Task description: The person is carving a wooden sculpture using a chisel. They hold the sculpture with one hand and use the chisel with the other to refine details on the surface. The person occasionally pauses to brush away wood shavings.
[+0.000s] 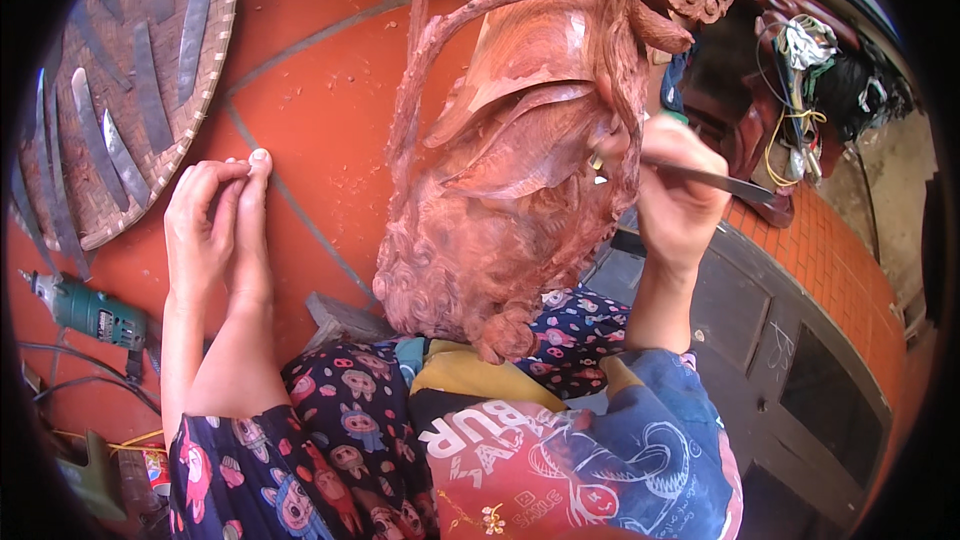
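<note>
Carving (520, 150) — reddish wood, centre frame, resting on the lap. Right hand (675, 195) — right of centre, gripping a chisel (715, 180), tip against the carving. Left hand (205, 225) — left of centre, empty, fingers curled at a bare foot (250, 230). Basket (195, 90) of blades — upper left. Green drill (85, 310) — lower left.

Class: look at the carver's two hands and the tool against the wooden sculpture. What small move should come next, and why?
Probably a short push of the chisel. The right hand holds it with its tip at the reddish carving, while the left hand is off the wood.
</note>
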The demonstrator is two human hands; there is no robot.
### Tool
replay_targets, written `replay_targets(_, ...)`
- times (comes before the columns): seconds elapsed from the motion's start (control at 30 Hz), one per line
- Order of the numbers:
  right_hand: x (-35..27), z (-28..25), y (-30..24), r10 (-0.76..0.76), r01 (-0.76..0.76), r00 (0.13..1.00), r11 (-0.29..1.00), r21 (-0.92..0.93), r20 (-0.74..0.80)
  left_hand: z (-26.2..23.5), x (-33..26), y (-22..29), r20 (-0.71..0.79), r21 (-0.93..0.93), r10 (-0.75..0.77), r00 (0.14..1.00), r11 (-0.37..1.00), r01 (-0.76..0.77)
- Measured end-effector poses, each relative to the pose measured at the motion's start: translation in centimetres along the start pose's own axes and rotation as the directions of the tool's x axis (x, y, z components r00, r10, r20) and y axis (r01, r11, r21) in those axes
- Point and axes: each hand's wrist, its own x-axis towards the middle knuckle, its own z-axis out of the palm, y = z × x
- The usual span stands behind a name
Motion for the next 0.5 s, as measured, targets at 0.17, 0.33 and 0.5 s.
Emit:
replay_targets(0.17,-0.3,0.1,-0.2,-0.044,0.048,0.999,0.988,-0.150,0.027,0.4,0.7,0.1,0.007,-0.005,0.043,0.999,0.999,-0.043)
replay_targets(0.33,0.0,-0.4,0.0,-0.021,0.029,0.994,0.997,-0.069,0.109,0.3,0.9,0.2,0.005,0.011,0.063,0.998,0.998,-0.063)
replay_targets(0.5,0.1,0.3,-0.5,0.010,-0.007,0.999,0.997,-0.078,0.041,0.3,0.6,-0.3,0.018,0.008,0.030,0.999,1.000,-0.030)
